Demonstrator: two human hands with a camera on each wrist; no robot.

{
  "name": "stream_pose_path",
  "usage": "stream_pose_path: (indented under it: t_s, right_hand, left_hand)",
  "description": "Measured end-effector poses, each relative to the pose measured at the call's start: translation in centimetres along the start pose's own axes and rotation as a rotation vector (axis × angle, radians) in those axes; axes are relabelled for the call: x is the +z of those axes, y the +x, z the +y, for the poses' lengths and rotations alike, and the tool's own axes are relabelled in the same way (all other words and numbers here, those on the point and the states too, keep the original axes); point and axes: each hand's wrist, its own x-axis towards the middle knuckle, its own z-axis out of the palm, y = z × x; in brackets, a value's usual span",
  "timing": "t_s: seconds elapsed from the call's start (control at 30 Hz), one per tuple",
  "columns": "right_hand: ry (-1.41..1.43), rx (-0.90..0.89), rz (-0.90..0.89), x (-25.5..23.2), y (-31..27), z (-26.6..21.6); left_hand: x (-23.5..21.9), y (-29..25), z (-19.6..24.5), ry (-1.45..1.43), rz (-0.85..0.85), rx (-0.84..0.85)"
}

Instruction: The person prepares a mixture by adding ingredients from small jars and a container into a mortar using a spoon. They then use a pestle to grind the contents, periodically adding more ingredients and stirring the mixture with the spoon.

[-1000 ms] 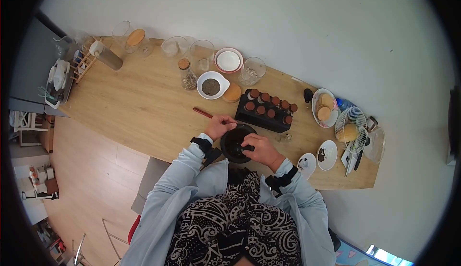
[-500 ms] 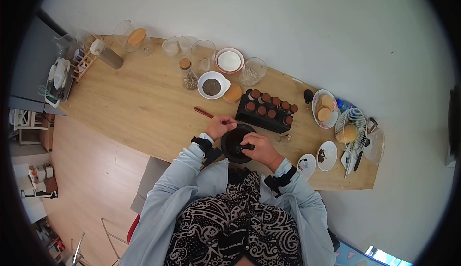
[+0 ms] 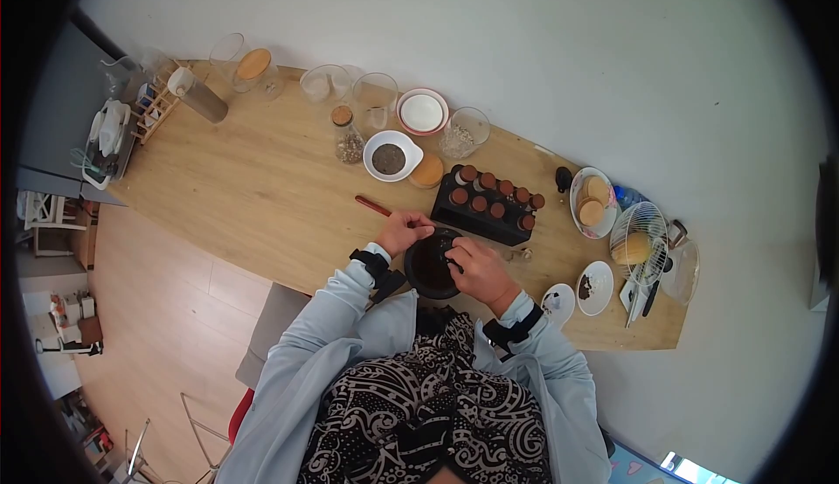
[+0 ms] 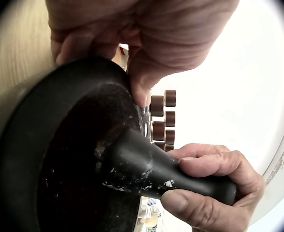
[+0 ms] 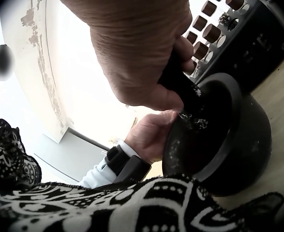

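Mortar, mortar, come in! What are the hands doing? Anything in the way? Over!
Right hand grips black pestle, thick end at mouth of mortar. Left hand holds mortar's rim. Black rack close beyond, not blocking the mouth.

Head camera faced down over the table [image 3: 262,152] from above; both wrist cameras, set close, shared the mortar [image 5: 253,145] and pestle [image 4: 146,164].

On my left-wrist feed, the bottom edge crops the mortar [image 4: 21,137] and the top edge the left hand [image 4: 146,34]. On my right-wrist feed, the right hand [image 5: 137,53], upper middle, hides the pestle's [image 5: 187,96] top. Lower right in the head view, the smaller white dish [image 3: 566,293] holds specks too tiny for me to identify.
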Motion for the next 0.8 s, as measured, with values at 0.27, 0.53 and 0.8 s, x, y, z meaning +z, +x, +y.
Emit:
stream_pose_path:
  t_s: [0.27, 0.53, 0.8]
  right_hand:
    - [0.231, 0.255, -0.179, 0.7, -0.8, 0.0]
    - [0.17, 0.059, 0.047, 1.4, 0.2, -0.4]
    - [0.147, 0.262, -0.171, 0.7, -1.2, -0.5]
  left_hand:
    - [0.0, 0.2, -0.5, -0.026, 0.016, 0.014]
    - [-0.1, 0.2, -0.5, 0.042, -0.002, 0.017]
    - [-0.1, 0.2, -0.5, 0.001, 0.0, 0.005]
